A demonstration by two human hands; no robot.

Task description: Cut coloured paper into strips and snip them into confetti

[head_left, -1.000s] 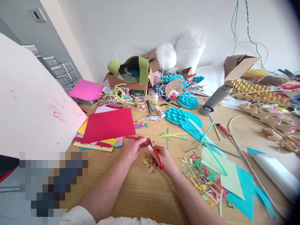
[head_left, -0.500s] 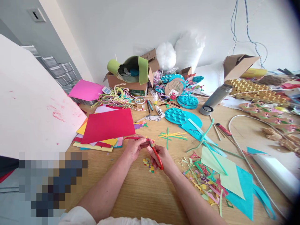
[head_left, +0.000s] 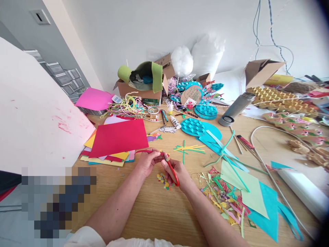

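Note:
A narrow red paper strip (head_left: 144, 151) is pinched in my left hand (head_left: 148, 162), its free end sticking out to the left. My right hand (head_left: 177, 171) is wrapped round red-handled scissors (head_left: 172, 171), whose blades meet the strip's right end near my left fingertips. Small round paper pieces (head_left: 162, 179) in yellow, green and orange lie on the table beneath and beside my right hand, which partly hides them.
Red paper sheets (head_left: 119, 137) are stacked at left. Colourful scraps (head_left: 223, 195) lie at right beside a pale green sheet (head_left: 246, 188). Glue bottles (head_left: 175, 122), blue egg-tray pieces (head_left: 192, 127) and a grey flask (head_left: 236, 109) stand or lie farther back.

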